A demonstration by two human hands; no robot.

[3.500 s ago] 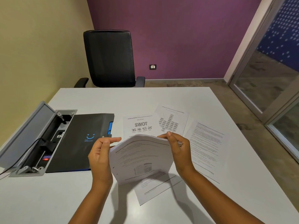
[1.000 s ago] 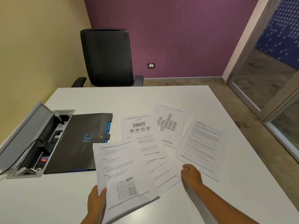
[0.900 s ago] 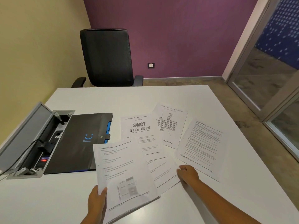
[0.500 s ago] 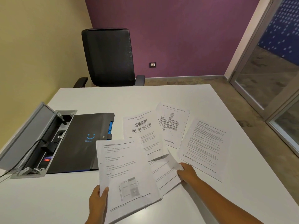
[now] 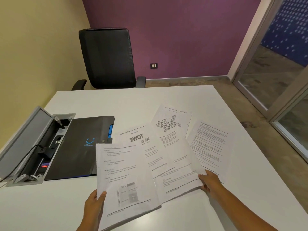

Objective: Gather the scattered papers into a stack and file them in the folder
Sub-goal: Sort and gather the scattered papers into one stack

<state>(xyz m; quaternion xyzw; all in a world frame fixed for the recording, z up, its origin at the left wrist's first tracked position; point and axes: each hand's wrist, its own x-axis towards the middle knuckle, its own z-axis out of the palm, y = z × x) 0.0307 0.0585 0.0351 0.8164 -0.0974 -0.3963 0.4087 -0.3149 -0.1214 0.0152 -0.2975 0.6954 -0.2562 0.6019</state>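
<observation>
Fingers of my left hand (image 5: 93,203) pinch the near corner of the gathered stack (image 5: 126,177), held just above the counter's (image 5: 166,97) near edge. My right hand (image 5: 210,181) holds the lifted near corner of a loose sheet (image 5: 176,157). More papers (image 5: 210,144) fan toward the right edge; the black folder (image 5: 80,147) lies closed by the left edge. Paper this thin is light, floppy and slides easily, so I'd judge corners and edges best for lifting.
</observation>
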